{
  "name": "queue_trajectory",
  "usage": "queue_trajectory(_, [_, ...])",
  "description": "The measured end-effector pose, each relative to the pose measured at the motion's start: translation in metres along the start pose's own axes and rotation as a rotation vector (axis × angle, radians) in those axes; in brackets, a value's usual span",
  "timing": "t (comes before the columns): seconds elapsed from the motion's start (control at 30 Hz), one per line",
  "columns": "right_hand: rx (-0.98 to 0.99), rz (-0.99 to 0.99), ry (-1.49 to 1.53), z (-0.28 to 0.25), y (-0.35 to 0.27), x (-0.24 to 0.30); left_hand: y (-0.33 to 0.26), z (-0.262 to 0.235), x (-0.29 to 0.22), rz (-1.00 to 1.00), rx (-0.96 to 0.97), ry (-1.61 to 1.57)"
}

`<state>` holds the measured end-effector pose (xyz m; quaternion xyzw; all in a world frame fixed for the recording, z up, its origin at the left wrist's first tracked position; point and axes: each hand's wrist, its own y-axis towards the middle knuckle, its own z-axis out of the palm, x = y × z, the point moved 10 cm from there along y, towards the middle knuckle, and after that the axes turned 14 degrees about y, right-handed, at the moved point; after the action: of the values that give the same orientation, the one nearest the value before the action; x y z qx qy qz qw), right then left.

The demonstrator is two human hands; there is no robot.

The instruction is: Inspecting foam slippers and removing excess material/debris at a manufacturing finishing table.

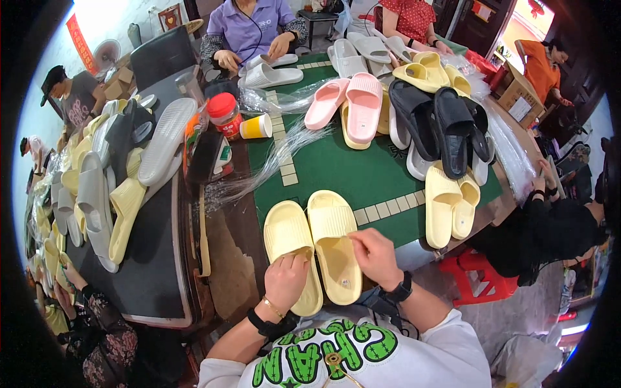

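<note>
Lying lengthwise, toes away: yellow slippers under both hands.

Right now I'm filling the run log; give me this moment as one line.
left hand: on left yellow slipper | right hand: pinching at right yellow slipper | pair side by side on green table

Small grey sticker on pale yellow slipper; brown cardboard box far right; red banner on left wall.

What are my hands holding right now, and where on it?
The left hand grips the left yellow slipper at its strap edge; the right hand pinches the right yellow slipper by its side rim.
</note>
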<state>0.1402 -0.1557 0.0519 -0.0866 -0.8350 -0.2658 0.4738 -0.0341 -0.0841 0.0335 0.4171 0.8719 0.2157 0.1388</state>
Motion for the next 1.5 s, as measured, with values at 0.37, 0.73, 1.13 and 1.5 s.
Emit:
queue_trajectory(0.37, [0.093, 0.186, -0.195, 0.017, 0.098, -0.064, -0.006, -0.009, 0.002, 0.004, -0.019, -0.043])
queue_trajectory(0.73, [0.271, 0.427, -0.391, 0.054, 0.114, -0.092, -0.012, -0.018, 0.013, -0.025, -0.013, -0.195])
queue_trajectory(1.13, [0.119, 0.358, -0.202, 0.042, 0.102, -0.108, 0.015, 0.072, 0.164, -0.876, 0.15, -0.421])
queue_trajectory(1.5, [0.014, 0.105, 0.268, 0.046, 0.101, -0.029, 0.061, 0.077, 0.112, -0.687, 0.086, -0.875])
